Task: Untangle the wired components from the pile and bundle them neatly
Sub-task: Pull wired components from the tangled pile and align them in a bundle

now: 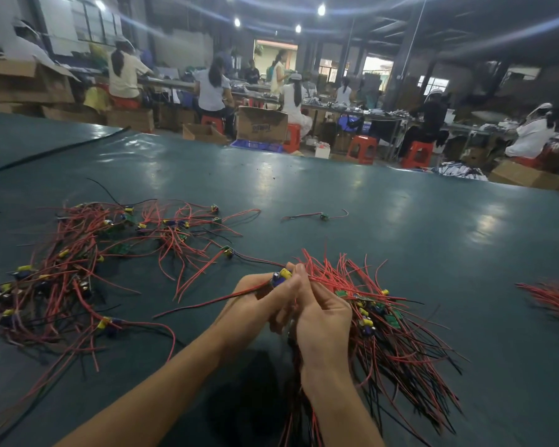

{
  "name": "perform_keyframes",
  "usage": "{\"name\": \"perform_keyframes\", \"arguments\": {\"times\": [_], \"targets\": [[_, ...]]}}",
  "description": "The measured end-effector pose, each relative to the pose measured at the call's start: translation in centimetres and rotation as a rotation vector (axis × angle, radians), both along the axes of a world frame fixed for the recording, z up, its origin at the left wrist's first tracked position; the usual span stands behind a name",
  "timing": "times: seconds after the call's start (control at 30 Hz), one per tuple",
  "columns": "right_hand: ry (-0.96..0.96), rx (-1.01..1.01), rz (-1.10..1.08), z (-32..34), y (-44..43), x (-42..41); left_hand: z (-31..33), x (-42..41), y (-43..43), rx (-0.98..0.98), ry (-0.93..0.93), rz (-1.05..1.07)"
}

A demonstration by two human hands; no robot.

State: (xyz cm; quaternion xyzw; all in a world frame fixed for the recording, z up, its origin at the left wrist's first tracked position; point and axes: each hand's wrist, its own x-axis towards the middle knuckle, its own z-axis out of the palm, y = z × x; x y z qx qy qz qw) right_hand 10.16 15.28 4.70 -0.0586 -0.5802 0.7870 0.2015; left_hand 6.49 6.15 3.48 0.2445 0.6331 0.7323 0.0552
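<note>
A dark green table [336,188] carries a tangled pile of red-wired components [78,259]. Right of the pile lies one lone wired component [323,216]; farther right, a red wire bunch [552,298]; behind the pile, a black cable [55,150].

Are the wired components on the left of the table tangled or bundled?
Tangled: the pile lies spread on the table, wires crossing every way. The right hand holds a gathered bundle, the left hand one component.

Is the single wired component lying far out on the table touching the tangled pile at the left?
No, the single wired component lies apart from the tangled pile, with bare table between them.
</note>
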Motion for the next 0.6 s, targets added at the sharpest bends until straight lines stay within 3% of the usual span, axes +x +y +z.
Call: {"name": "perform_keyframes", "arguments": {"times": [0.13, 0.3, 0.4, 0.6], "targets": [[-0.01, 0.036, 0.019, -0.2, -0.5, -0.1, 0.3, -0.4, 0.2, 0.065, 0.012, 0.135], [-0.148, -0.079, -0.109, 0.1, 2.0, -0.6, 0.6, -0.7, -0.7, 0.03, -0.022, 0.099], [-0.132, -0.089, -0.178, 0.2, 2.9, -0.6, 0.5, -0.5, -0.6, -0.035, 0.026, 0.063], [-0.078, -0.304, -0.349, 0.6, 5.0, -0.7, 0.7, -0.5, -1.3, -0.062, 0.05, -0.014]]}}
